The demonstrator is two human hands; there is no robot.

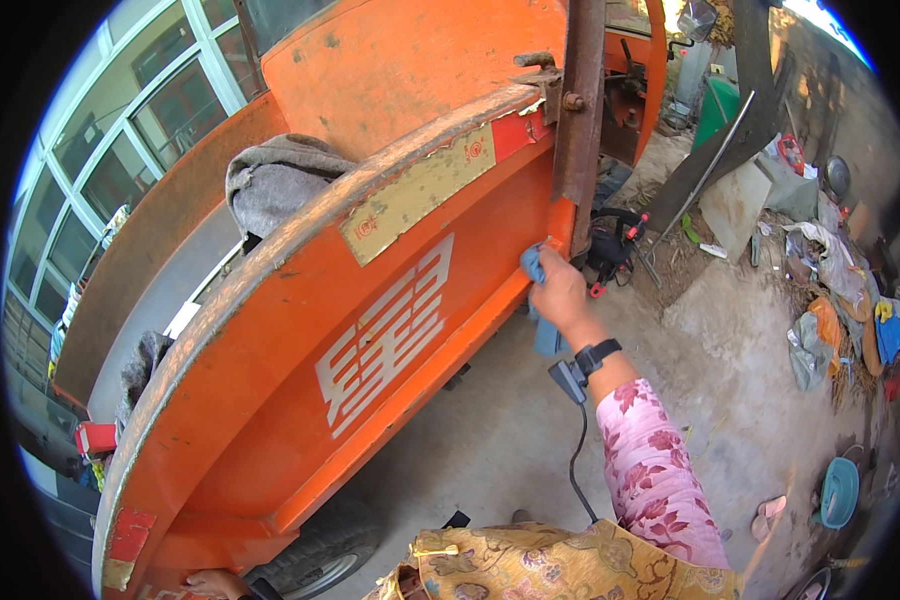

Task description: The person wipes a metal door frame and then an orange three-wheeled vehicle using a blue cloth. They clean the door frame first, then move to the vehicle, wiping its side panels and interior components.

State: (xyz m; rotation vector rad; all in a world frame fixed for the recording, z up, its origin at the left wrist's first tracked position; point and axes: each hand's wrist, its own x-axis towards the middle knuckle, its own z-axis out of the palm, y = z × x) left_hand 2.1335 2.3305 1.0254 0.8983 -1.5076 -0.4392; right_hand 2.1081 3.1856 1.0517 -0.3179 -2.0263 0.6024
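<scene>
A blue cloth (532,264) is bunched in my right hand (559,291), which presses it to the lower ledge of an orange metal truck-bed side panel (270,375), close to the rusty upright post (577,112). Part of the cloth hangs below the hand. At the bottom left my left hand (216,583) rests against the lower part of the orange panel; its fingers are partly hidden and hold no visible object. White stencilled marks cover the panel's middle, and a worn gold and red reflective strip (420,195) runs near its top edge.
A grey cloth bundle (285,180) lies over the bed's edge. Beneath the panel is a tyre (322,555). To the right are a black and red device (616,244) on the ground, a slanted metal rod (709,172), heaped plastic bags (832,262), a teal basin (840,491) and pink slippers (766,517).
</scene>
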